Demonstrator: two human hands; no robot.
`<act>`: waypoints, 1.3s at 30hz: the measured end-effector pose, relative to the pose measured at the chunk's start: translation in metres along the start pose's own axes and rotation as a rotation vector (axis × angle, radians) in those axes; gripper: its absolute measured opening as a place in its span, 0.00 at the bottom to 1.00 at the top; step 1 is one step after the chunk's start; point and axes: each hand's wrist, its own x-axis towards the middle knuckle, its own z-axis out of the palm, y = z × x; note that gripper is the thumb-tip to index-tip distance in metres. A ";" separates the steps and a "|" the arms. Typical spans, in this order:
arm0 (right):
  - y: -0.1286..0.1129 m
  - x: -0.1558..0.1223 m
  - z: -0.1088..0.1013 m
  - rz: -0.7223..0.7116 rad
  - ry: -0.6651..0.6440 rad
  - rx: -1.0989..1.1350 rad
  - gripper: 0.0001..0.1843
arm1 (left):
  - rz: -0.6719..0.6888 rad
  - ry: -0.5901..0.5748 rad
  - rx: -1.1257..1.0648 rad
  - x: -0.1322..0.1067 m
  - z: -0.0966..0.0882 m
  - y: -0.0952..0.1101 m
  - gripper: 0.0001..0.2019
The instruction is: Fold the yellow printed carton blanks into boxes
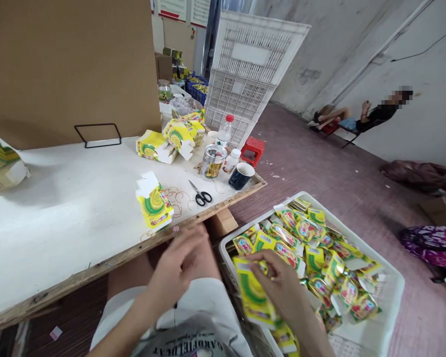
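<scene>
My right hand point(278, 282) is closed on a yellow and green printed carton point(253, 292), which looks flat, at the near left side of a white plastic crate point(392, 282). The crate holds many small yellow cartons point(314, 260) with red and green print, lying in a jumble. My left hand point(180, 258) is over my lap, just below the table edge. Its fingers are slightly bent and blurred, and nothing shows in them. On the table corner nearest it lies one yellow carton point(154, 206) with its white end flaps open.
Rubber bands point(176, 198) and black-handled scissors point(200, 194) lie near the wooden-edged table point(78, 218). Behind them are a dark mug point(240, 177), a clear jar point(212, 162) and a red-capped bottle point(225, 131). Stacked white crates point(241, 74) stand beyond. A person point(375, 116) sits by the wall.
</scene>
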 end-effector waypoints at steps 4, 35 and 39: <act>0.025 -0.005 -0.033 -0.007 0.101 -0.288 0.12 | 0.002 0.322 0.496 0.019 -0.035 -0.035 0.26; -0.043 -0.014 0.085 0.236 -0.127 0.999 0.13 | -0.326 -0.212 -1.132 -0.013 0.014 0.006 0.26; -0.045 -0.013 0.077 0.251 -0.143 0.933 0.15 | -0.301 -0.155 -1.127 -0.015 0.018 0.006 0.25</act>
